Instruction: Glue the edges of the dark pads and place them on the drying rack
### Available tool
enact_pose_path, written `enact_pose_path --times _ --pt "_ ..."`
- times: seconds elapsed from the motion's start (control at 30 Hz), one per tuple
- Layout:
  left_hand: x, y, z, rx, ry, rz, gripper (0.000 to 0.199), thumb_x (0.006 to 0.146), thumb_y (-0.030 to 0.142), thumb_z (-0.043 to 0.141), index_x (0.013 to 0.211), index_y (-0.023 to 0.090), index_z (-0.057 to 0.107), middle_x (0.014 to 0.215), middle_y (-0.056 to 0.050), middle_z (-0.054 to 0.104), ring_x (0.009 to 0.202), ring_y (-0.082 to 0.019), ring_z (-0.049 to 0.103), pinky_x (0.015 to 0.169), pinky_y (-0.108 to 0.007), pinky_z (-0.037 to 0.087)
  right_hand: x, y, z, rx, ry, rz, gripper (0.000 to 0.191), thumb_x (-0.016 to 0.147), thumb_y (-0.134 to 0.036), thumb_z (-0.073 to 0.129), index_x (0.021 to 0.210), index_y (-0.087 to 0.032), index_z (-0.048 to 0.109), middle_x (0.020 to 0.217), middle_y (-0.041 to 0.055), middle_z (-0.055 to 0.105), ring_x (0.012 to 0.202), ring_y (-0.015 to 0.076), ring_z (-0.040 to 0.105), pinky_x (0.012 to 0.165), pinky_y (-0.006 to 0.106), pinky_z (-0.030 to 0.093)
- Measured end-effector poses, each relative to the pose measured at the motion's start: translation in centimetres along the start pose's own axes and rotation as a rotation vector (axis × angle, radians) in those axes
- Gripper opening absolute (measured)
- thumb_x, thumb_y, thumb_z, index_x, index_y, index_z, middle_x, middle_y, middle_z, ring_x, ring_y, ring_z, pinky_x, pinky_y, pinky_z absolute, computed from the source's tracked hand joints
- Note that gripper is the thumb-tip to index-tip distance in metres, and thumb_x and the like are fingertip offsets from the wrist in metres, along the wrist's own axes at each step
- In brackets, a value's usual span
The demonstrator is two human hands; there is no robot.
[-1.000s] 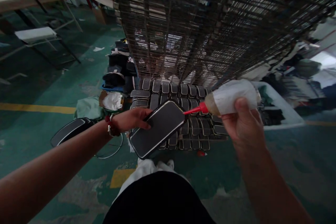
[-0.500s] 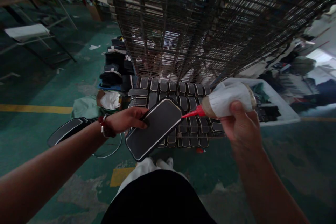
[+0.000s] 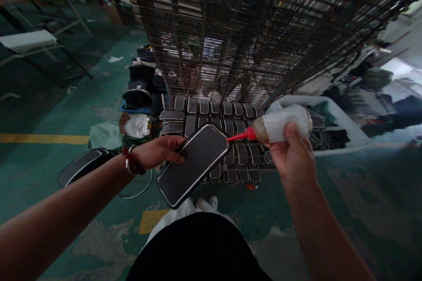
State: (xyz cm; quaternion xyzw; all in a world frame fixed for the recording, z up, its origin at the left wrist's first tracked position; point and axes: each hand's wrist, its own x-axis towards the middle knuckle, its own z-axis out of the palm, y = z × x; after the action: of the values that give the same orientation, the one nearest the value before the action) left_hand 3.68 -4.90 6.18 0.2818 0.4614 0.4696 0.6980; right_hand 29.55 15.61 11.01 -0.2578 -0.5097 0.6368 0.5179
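Left hand [image 3: 161,151] pinched the white-edged dark panel [image 3: 194,164]; right hand [image 3: 293,153] wrapped the squeeze bottle [image 3: 280,124], red nozzle [image 3: 240,135] at panel's 2 o'clock. Oversqueezing could've flooded that corner.

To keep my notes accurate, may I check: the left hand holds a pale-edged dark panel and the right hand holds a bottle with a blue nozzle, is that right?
Not quite: the nozzle is red, not blue, as the head view shows. The left hand does hold a pale-edged dark panel, and the right hand holds the bottle.
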Motion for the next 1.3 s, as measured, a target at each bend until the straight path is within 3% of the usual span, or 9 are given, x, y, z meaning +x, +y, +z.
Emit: enact_pose_path --times 0.17,0.33,0.47,0.73,1.07,1.3 --pt "0.1 0.0 0.0 -0.041 0.0 -0.004 0.042 0.073 0.008 0.078 0.114 0.015 0.074 0.105 -0.012 0.081 0.087 -0.023 0.077 0.079 -0.032 0.061 -0.5 0.1 -0.2 0.0 0.028 0.016 0.034 0.077 -0.045 0.085 0.1 -0.024 0.072 0.085 -0.0007 0.071 0.075 0.0162 0.068 0.054 0.023 0.054" --pt "0.3 -0.3 0.3 -0.106 -0.017 0.021 0.044 0.073 0.008 0.078 0.116 0.014 0.073 0.106 -0.013 0.081 0.089 -0.023 0.078 0.08 -0.034 0.062 -1.6 0.3 -0.3 0.032 0.04 0.065 0.029 0.081 -0.043 0.081 0.101 -0.024 0.072 0.09 -0.0003 0.073 0.079 0.0161 0.069 0.06 0.026 0.057" --pt "0.4 -0.3 0.9 -0.16 -0.035 0.041 0.042 0.073 0.006 0.077 0.115 0.013 0.074 0.102 -0.012 0.082 0.086 -0.022 0.078 0.08 -0.033 0.062 -1.8 0.7 0.0 0.044 0.11 -0.005 0.025 0.084 -0.039 0.079 0.103 -0.025 0.072 0.094 -0.0009 0.073 0.083 0.0151 0.07 0.065 0.027 0.058" --pt "1.1 -0.4 1.2 -0.236 -0.018 0.021 0.042 0.074 0.004 0.075 0.115 0.014 0.074 0.104 -0.012 0.082 0.086 -0.023 0.078 0.08 -0.036 0.062 -2.9 1.6 -0.3 0.037 0.097 0.022 0.027 0.086 -0.041 0.078 0.106 -0.026 0.072 0.094 -0.0007 0.073 0.084 0.0166 0.071 0.075 0.034 0.063" --pt "1.9 -0.9 0.7 -0.266 0.01 0.022 0.041 0.073 0.004 0.075 0.113 0.012 0.074 0.099 -0.012 0.082 0.083 -0.023 0.078 0.078 -0.036 0.062 -5.2 2.2 0.1 0.035 0.089 0.07 0.021 0.084 -0.037 0.079 0.1 -0.025 0.074 0.088 -0.0004 0.073 0.074 0.0142 0.069 0.062 0.025 0.06" --pt "2.4 -0.9 0.3 -0.286 0.081 0.012 0.038 0.071 0.004 0.075 0.109 0.011 0.075 0.095 -0.012 0.081 0.08 -0.023 0.077 0.075 -0.035 0.062 -6.8 2.6 0.3 -0.02 0.103 0.083 0.027 0.082 -0.037 0.08 0.106 -0.025 0.074 0.09 0.0009 0.076 0.078 0.0171 0.071 0.075 0.034 0.063"
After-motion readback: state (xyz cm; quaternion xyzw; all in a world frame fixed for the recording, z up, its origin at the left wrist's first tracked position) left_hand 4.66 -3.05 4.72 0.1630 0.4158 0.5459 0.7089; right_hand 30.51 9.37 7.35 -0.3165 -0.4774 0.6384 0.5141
